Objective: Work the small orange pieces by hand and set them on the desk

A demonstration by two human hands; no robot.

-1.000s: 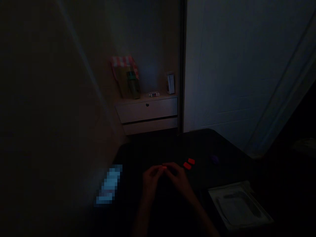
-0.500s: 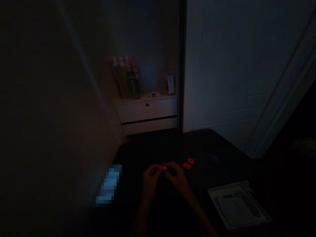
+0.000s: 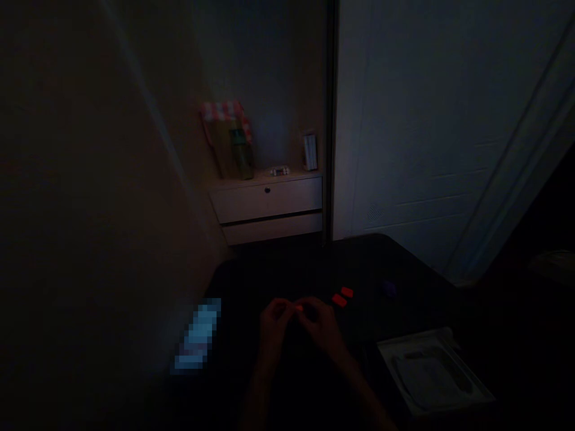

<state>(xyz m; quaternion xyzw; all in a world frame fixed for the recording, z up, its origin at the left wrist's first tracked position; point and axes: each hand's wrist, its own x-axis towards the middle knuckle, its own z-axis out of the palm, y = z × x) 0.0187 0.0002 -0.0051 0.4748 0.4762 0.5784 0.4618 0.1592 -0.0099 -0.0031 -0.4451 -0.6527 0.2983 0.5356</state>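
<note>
The near edge of the dark table [image 3: 278, 272] is lost in shadow, but past the hands its top gives room for moving toward the far edge. The left hand [image 3: 272, 317] and right hand [image 3: 321, 320] together pinch a small red piece [image 3: 299, 307] between their fingertips (it's partly hidden); two flat red pieces [image 3: 339, 300] lie just beyond the right hand, a purple object [image 3: 389, 290] nearer the right edge.
</note>
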